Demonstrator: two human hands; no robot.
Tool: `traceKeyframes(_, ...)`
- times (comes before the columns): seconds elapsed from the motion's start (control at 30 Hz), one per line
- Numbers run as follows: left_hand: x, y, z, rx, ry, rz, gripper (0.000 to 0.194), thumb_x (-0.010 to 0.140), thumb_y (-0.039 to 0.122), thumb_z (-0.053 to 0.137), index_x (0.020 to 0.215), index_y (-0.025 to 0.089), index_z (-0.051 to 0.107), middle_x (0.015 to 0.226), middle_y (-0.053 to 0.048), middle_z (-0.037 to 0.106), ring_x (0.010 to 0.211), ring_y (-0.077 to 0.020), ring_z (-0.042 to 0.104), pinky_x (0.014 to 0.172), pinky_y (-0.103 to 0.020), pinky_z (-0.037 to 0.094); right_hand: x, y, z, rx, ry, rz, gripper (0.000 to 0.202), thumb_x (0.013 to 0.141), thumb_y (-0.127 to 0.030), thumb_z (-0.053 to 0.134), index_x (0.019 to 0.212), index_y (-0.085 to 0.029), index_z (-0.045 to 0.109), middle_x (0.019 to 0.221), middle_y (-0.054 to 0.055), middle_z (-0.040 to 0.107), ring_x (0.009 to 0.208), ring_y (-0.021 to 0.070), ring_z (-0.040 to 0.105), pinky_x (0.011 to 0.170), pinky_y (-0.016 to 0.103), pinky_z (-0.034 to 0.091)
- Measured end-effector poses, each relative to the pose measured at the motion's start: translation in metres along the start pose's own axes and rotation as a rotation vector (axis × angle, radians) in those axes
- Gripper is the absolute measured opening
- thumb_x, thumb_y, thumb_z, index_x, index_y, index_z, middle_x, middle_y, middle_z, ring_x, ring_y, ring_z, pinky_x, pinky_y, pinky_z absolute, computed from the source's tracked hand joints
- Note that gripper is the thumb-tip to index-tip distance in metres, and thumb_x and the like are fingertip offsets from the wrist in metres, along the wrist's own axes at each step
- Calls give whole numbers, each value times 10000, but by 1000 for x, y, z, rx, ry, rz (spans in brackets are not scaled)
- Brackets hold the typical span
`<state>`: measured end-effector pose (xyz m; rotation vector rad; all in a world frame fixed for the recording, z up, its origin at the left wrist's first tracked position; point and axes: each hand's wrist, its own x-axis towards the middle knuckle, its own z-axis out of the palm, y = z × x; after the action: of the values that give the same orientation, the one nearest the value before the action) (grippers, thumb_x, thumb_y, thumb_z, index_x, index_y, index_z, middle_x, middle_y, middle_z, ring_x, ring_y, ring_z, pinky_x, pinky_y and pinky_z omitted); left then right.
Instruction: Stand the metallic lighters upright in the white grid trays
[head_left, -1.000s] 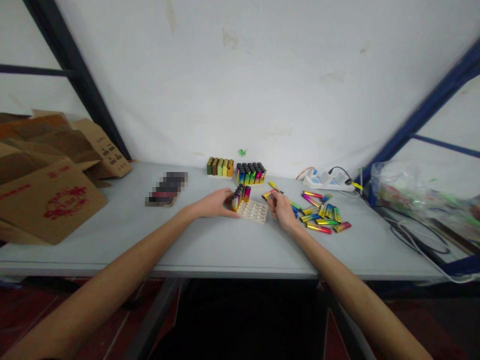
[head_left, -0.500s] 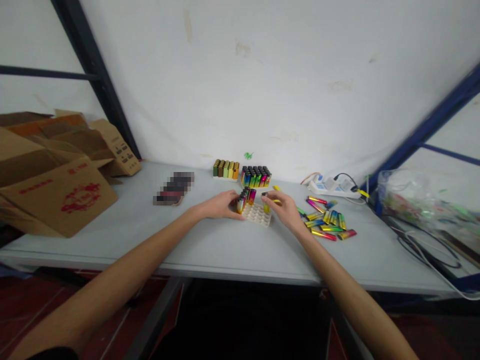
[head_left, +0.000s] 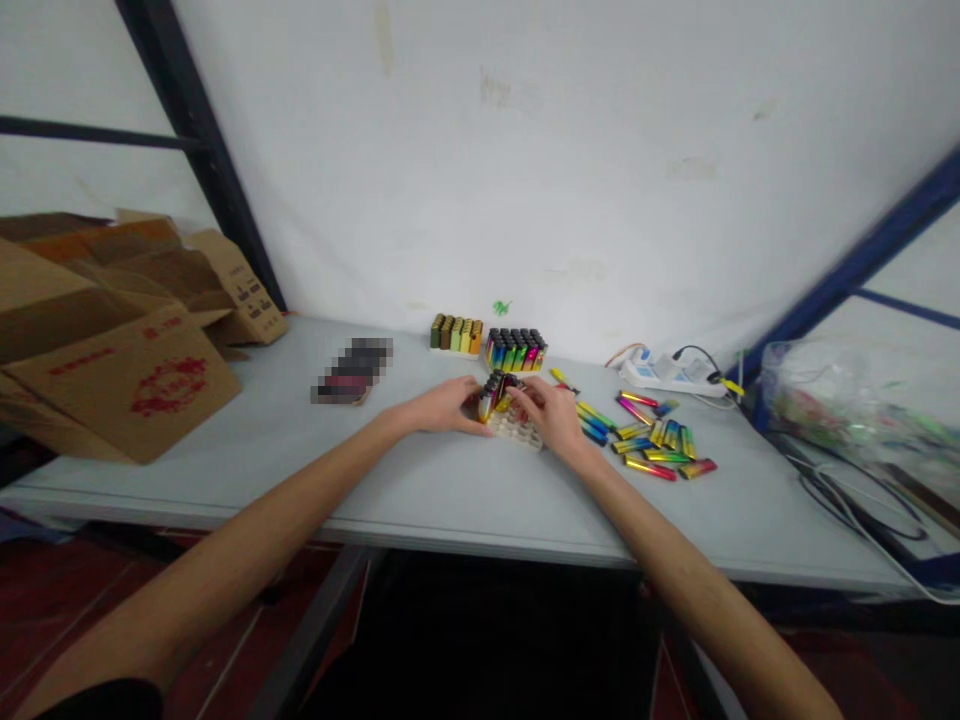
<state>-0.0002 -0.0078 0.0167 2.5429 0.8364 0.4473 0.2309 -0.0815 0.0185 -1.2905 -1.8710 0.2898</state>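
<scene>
A white tray (head_left: 514, 431) with rows of round holes sits on the table before me. Several metallic-coloured lighters (head_left: 488, 394) with black tops stand upright in its left part. My left hand (head_left: 448, 405) grips the tray's left side, thumb at the near corner and fingers beside the standing lighters. Over the tray, my right hand (head_left: 556, 415) pinches a yellow lighter (head_left: 504, 403) close to the standing ones; fingers partly cover it. To the right of that hand, loose shiny lighters (head_left: 658, 436) lie scattered in a pile.
Behind the tray stand two filled blocks, one of multicoloured lighters (head_left: 515, 350), one of green, brown and orange lighters (head_left: 456, 335). A power strip (head_left: 667, 375) with cables lies back right, beside plastic bags (head_left: 832, 390). Cardboard boxes (head_left: 127, 370) and a pixelated dark object (head_left: 352, 370) are left.
My right hand has moved left across the tray with the yellow lighter, up to the standing lighters. My left hand keeps its hold. The view has shifted slightly.
</scene>
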Motion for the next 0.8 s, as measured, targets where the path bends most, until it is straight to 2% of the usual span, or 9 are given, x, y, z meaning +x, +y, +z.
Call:
traceKeyframes(0.2, 0, 1, 0, 33, 5, -6, 630, 729, 724, 775, 1008, 164, 700, 1005, -89, 660, 898, -286, 643, 786, -347, 493, 10, 1, -8, -168, -41, -96, 505, 1064, -605, 478, 764, -217, 600, 642, 44, 696, 596, 185, 647, 647, 290, 478)
traceKeyframes(0.4, 1, 0, 1, 35, 24, -6, 642, 711, 746, 777, 983, 170, 696, 991, -89, 665, 889, -288, 641, 790, -359, 504, 8, 0, -2, -178, -103, -21, 389, 1060, -532, 551, 913, -193, 672, 624, 16, 690, 546, 160, 613, 598, 264, 427)
traceKeyframes(0.53, 1, -2, 1, 38, 23, -8, 650, 720, 756, 769, 984, 169, 681, 997, -91, 667, 902, -291, 645, 812, -373, 518, 4, -1, -5, -209, -107, -19, 370, 1019, -530, 633, 908, -187, 718, 798, 61, 776, 675, 171, 673, 651, 269, 429)
traceKeyframes(0.67, 1, -1, 0, 32, 27, -42, 690, 696, 787, 769, 995, 174, 664, 1017, -100, 683, 929, -307, 658, 817, -379, 529, 1, 18, -30, -238, -105, 11, 357, 1034, -496, 609, 908, -192, 746, 760, 45, 764, 659, 171, 663, 658, 277, 433)
traceKeyframes(0.8, 0, 2, -1, -5, 22, -60, 684, 671, 797, 781, 969, 193, 666, 990, -81, 691, 894, -295, 665, 788, -364, 531, -2, 59, -67, -386, 41, 77, 235, 1022, -331, 599, 991, -162, 759, 899, 108, 788, 812, 234, 715, 787, 334, 514)
